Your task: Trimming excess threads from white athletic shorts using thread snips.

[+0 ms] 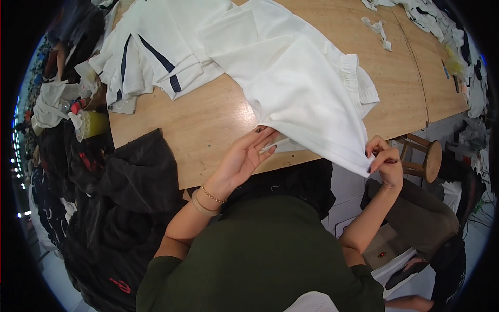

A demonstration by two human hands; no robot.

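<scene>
From here I see the white garment [312, 78] lying ahead of both hands, its long axis slanting from the far left of the wooden surface [202, 130] toward the person's right, the near end drooping past the front edge. The right hand [383, 157] is clamped on that drooping corner, so it's nearest. The left hand [252, 151] meets the near edge, fingers spread; I can't tell whether they grip.

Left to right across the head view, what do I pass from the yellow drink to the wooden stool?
Cup of yellow drink → beaded bracelet → left hand → right hand, pinching the white garment → wooden stool.
</scene>
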